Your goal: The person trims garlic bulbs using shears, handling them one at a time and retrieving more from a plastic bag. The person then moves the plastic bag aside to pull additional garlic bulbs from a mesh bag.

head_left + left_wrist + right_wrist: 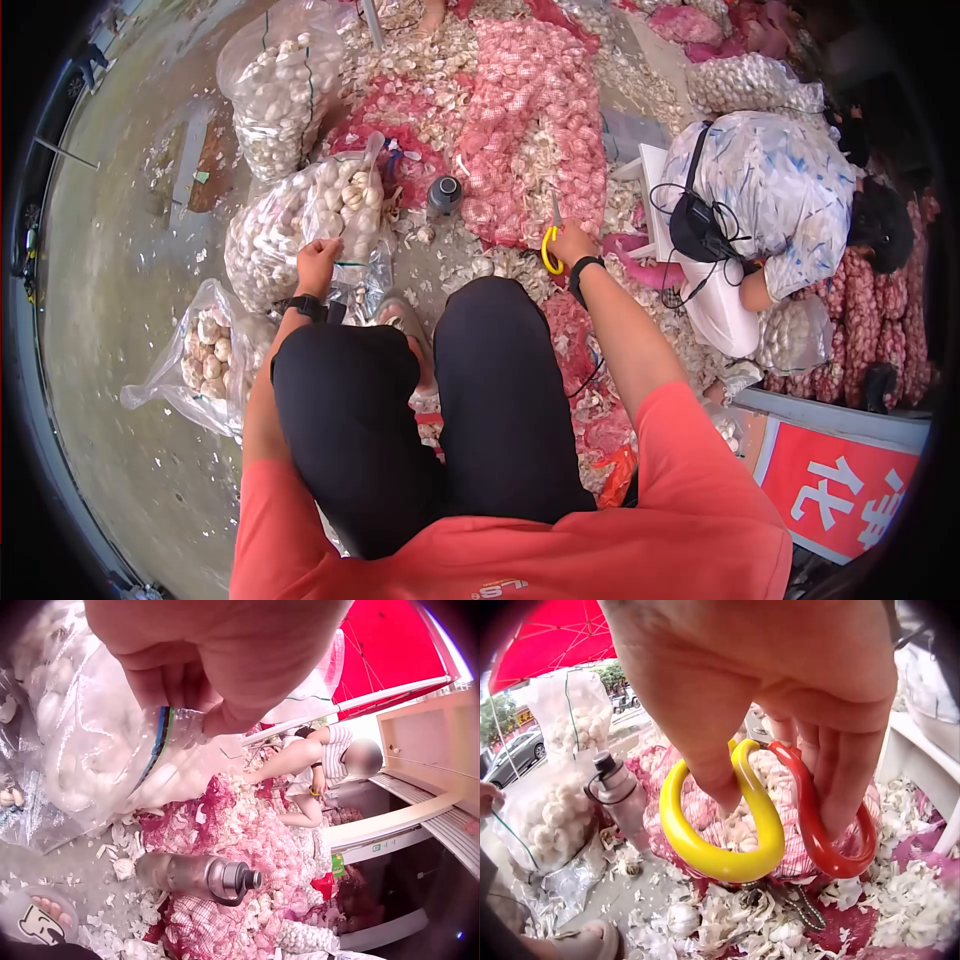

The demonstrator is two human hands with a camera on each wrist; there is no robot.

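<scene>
My left hand (318, 262) pinches the edge of a clear plastic bag of garlic (290, 225); in the left wrist view the curled fingers (180, 682) hold the plastic beside a blue and green stripe. My right hand (575, 245) holds scissors with one yellow loop (682, 840) and one red loop (840, 859), thumb in the yellow and fingers in the red. Their blades point away over a pink net sack of garlic (535, 120). Between the two hands stands a grey bottle (444, 194).
Other clear bags of garlic (275, 105) lie at the left. Garlic skins (430, 120) and red netting cover the ground. At the right a person in a patterned top (770, 190) sits near a white stool (655, 190).
</scene>
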